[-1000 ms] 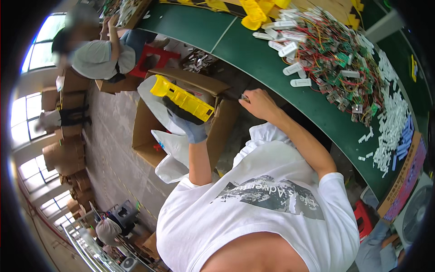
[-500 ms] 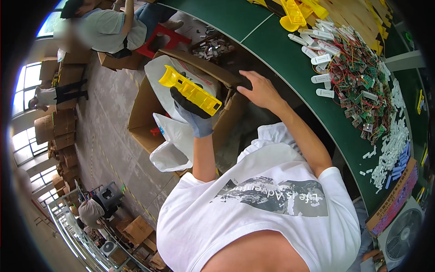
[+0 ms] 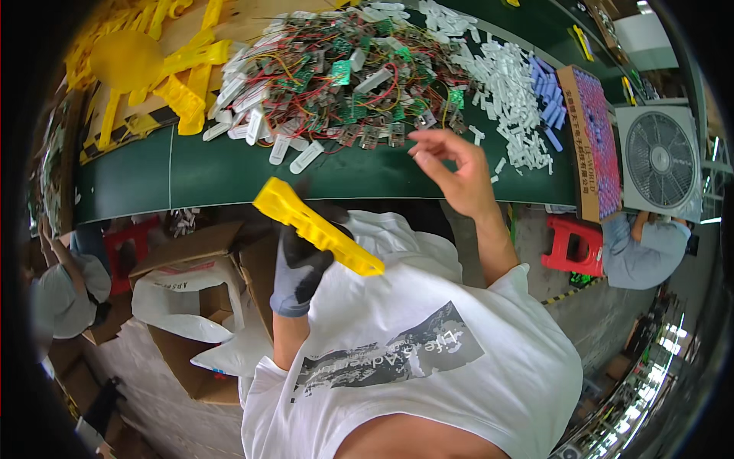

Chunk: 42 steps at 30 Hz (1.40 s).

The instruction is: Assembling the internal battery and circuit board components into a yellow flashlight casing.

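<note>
My left hand (image 3: 300, 268), in a grey and black glove, is closed around a long yellow plastic housing (image 3: 317, 228). The housing is tilted in front of my shirt, near the table edge. My bare right hand (image 3: 461, 177) hangs over the front of the green table (image 3: 229, 180), fingers loosely bent and apart, nothing visible in them. Its fingertips are close to the near edge of a heap of small circuit boards with red wires (image 3: 344, 92). White plastic strips (image 3: 307, 157) lie along the heap's left and front side.
Yellow housings (image 3: 180, 103) are piled at the far left. Right of the boards lie small white parts (image 3: 512, 99), blue-purple cylinders (image 3: 552, 103), a cardboard tray (image 3: 579, 145) and a fan (image 3: 657, 157). An open carton (image 3: 180, 359) with a plastic bag stands lower left; a red stool (image 3: 562, 249), right.
My view has swung round to the table. The left hand has brought the yellow housing from above the carton to before my body. The right hand now reaches over the table, near the boards.
</note>
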Each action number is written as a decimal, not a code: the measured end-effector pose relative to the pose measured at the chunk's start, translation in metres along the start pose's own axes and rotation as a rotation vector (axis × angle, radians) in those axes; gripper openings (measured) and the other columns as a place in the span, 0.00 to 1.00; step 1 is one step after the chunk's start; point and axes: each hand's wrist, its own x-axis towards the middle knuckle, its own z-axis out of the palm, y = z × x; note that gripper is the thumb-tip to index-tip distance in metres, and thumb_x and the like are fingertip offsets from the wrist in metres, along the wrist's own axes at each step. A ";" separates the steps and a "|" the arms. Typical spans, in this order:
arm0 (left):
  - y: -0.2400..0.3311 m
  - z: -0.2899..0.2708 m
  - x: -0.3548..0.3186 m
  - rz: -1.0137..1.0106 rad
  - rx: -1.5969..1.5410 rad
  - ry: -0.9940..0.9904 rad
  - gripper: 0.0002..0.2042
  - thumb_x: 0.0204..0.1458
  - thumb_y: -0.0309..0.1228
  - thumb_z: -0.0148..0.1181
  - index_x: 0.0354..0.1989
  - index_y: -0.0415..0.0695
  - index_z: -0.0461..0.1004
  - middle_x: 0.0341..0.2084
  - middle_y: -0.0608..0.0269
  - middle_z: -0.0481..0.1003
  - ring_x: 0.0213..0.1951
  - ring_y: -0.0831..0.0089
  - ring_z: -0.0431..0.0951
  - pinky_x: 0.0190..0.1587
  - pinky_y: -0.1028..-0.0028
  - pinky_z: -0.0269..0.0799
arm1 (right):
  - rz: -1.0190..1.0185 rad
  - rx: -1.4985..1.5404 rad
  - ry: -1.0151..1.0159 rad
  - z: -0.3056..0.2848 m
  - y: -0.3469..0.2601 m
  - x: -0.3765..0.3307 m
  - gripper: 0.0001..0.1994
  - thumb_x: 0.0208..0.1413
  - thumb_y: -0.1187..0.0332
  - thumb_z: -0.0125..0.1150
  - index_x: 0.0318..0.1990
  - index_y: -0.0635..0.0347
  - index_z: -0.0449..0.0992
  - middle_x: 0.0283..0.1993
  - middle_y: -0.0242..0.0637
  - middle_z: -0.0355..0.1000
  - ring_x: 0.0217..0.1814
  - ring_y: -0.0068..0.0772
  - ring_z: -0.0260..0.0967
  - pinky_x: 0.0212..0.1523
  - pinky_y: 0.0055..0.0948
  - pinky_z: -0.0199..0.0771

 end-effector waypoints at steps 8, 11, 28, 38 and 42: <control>-0.029 0.091 0.020 -0.712 -0.025 -0.815 0.43 0.48 0.22 0.63 0.69 0.44 0.42 0.56 0.63 0.64 0.57 0.73 0.65 0.59 0.70 0.61 | -0.154 -0.618 0.144 -0.045 0.025 0.027 0.14 0.48 0.67 0.65 0.44 0.55 0.78 0.39 0.30 0.74 0.40 0.29 0.70 0.43 0.28 0.69; -0.041 0.093 0.017 -0.713 0.046 -0.944 0.43 0.48 0.24 0.65 0.69 0.44 0.42 0.58 0.62 0.61 0.57 0.74 0.64 0.58 0.71 0.63 | -0.347 -0.785 -0.036 -0.046 0.037 0.045 0.14 0.45 0.67 0.67 0.42 0.55 0.78 0.41 0.31 0.72 0.45 0.34 0.68 0.47 0.32 0.69; -0.057 0.082 0.089 -0.421 -0.758 -0.524 0.23 0.50 0.32 0.58 0.56 0.46 0.64 0.60 0.48 0.61 0.61 0.49 0.62 0.60 0.53 0.61 | -0.240 0.960 0.276 -0.103 -0.035 0.125 0.10 0.60 0.62 0.57 0.34 0.58 0.70 0.22 0.23 0.59 0.20 0.12 0.54 0.18 0.12 0.51; -0.005 0.150 0.148 0.084 -0.888 -0.423 0.24 0.56 0.42 0.52 0.62 0.58 0.62 0.63 0.54 0.58 0.64 0.49 0.57 0.66 0.51 0.47 | -0.262 0.837 0.217 -0.082 -0.052 0.034 0.12 0.55 0.68 0.62 0.43 0.62 0.69 0.34 0.31 0.69 0.27 0.14 0.61 0.24 0.14 0.56; -0.005 0.136 0.160 0.147 -0.620 -0.561 0.22 0.60 0.38 0.48 0.62 0.47 0.61 0.62 0.56 0.61 0.61 0.57 0.63 0.61 0.56 0.59 | -0.209 1.017 0.330 -0.072 -0.012 0.000 0.14 0.53 0.70 0.64 0.44 0.59 0.66 0.38 0.34 0.71 0.30 0.17 0.63 0.28 0.16 0.60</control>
